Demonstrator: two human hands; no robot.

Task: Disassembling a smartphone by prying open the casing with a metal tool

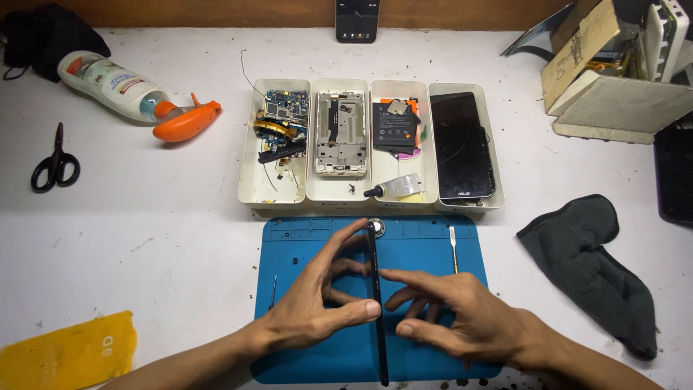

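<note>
Between both hands, on edge over the blue mat [426,347], stands a thin black phone [376,303] — the left hand [317,303] pinches it with thumb and forefinger, while the right hand [462,314] presses spread fingertips against its other face. Beyond the grip, four white trays [249,184] sit side by side, holding a circuit board [286,106], a metal frame [339,133], a black battery [393,124] with a small glue tube [393,188], and a dark screen panel [460,144]. Far left of the hands lies a white spray bottle [115,85] with a colourful label and orange trigger; right, a grey cloth [592,260].
</note>
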